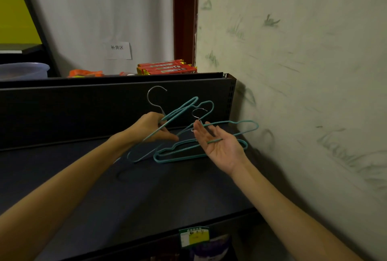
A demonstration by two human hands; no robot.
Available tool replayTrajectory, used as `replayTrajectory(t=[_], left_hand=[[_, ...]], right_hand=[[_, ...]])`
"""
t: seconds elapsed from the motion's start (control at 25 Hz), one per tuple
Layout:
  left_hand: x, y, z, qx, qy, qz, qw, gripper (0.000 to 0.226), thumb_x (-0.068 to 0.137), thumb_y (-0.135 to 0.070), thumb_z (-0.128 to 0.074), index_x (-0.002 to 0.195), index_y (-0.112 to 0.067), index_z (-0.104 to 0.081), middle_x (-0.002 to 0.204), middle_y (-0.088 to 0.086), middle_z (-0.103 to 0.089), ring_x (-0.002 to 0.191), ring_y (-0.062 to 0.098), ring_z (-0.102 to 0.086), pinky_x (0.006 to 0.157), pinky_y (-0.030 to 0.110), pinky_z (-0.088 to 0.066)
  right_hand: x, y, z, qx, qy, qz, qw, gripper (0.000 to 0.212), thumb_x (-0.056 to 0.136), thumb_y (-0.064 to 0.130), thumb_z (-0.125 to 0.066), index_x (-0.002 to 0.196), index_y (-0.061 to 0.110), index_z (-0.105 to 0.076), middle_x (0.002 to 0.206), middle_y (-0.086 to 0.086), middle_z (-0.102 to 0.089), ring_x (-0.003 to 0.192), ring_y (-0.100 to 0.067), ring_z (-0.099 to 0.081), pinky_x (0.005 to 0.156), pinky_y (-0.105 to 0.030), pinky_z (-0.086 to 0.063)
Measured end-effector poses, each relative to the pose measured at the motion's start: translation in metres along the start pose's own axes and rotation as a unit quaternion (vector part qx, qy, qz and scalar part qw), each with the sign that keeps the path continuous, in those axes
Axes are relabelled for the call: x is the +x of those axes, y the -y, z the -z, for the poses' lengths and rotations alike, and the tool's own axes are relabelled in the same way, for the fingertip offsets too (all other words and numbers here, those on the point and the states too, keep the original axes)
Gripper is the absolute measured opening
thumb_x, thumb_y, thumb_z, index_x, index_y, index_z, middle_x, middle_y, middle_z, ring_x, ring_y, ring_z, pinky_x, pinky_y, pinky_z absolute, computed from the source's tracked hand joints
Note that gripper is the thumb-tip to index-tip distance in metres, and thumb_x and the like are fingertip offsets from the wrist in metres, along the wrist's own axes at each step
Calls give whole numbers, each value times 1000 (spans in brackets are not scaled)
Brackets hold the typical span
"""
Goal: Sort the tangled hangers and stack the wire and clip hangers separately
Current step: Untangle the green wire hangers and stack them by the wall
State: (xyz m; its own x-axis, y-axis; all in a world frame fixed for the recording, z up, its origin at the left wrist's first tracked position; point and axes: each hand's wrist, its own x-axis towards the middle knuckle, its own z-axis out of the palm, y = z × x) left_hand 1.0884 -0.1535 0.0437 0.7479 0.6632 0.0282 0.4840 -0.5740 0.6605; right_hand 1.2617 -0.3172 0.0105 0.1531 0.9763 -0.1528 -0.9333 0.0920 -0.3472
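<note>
Left hand (151, 127) grips a teal hanger (180, 110) lifted off the shelf (104, 187), likely freeing it; right hand (217, 144), fingers spread, palm up, supports another hanger's bar (214, 140) beside it.

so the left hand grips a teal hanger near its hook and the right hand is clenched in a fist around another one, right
Not quite. The left hand does grip a teal hanger near its hook, but the right hand is not a fist: the head view shows it open, palm up, with a hanger wire lying across it.
</note>
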Motion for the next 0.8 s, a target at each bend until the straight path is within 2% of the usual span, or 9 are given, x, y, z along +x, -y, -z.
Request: replayTrajectory(t=[0.16,0.24,0.32,0.4,0.44,0.52,0.64,0.72,0.8], left_hand=[[-2,-2,1,34,59,-23,997,36,74,-16,-88,82,-13,-53,86,7,-75,78,7,-74,63,21,-54],[-2,1,4,49,40,-44,997,32,77,-15,-85,83,-15,-54,85,4,-76,80,9,-74,71,28,-58],[-3,11,8,50,16,-63,997,26,80,-15,-83,89,-13,-58,85,-1,-77,79,6,-73,78,34,-61],[-6,19,8,63,-21,-83,994,27,79,-19,-84,91,-16,-61,84,-3,-76,78,3,-72,80,33,-61],[-8,21,6,66,-35,-92,993,26,79,-21,-85,91,-18,-62,84,-4,-74,77,3,-71,80,32,-61],[-10,22,1,57,-41,-106,992,22,80,-19,-83,93,-21,-65,83,-6,-73,77,1,-71,80,31,-61],[-8,22,-5,69,-50,-104,991,17,81,-20,-83,89,-23,-68,77,-8,-73,73,-2,-70,77,30,-61],[-7,23,-7,76,-61,-96,991,18,80,-22,-84,86,-26,-67,76,-10,-72,71,-3,-69,74,28,-61],[-7,24,-9,82,-71,-92,990,20,79,-24,-85,84,-28,-66,75,-10,-71,70,-4,-68,71,26,-59]], right_hand=[[-2,-3,9,39,3,-4,999,41,108,30,-36,146,14,-40,136,-25,-60,121,-40,-63,96,-55,-54],[-2,2,15,-31,9,-15,999,44,106,35,-42,145,14,-42,138,-21,-59,122,-37,-63,94,-52,-56],[-1,11,19,-177,-31,13,984,39,101,34,-53,135,12,-53,129,-15,-66,111,-30,-69,81,-41,-61],[0,27,26,-257,-112,86,956,30,97,25,-61,124,12,-60,112,-10,-72,86,-20,-75,62,-29,-60],[-1,37,30,-279,-142,127,941,34,95,22,-64,126,11,-60,107,-9,-72,77,-16,-74,56,-25,-58],[-5,58,35,-336,-186,167,908,44,92,22,-69,131,4,-59,104,-9,-72,71,-13,-72,51,-22,-56],[-6,75,43,-455,-239,192,836,50,87,24,-77,128,4,-59,110,-13,-71,71,-15,-72,49,-23,-54],[-3,81,48,-562,-260,240,748,60,84,30,-80,132,7,-54,113,-14,-68,76,-17,-73,51,-25,-55],[-4,83,50,-675,-230,254,653,71,78,50,-79,133,10,-57,114,-9,-69,87,-16,-71,58,-24,-55]])
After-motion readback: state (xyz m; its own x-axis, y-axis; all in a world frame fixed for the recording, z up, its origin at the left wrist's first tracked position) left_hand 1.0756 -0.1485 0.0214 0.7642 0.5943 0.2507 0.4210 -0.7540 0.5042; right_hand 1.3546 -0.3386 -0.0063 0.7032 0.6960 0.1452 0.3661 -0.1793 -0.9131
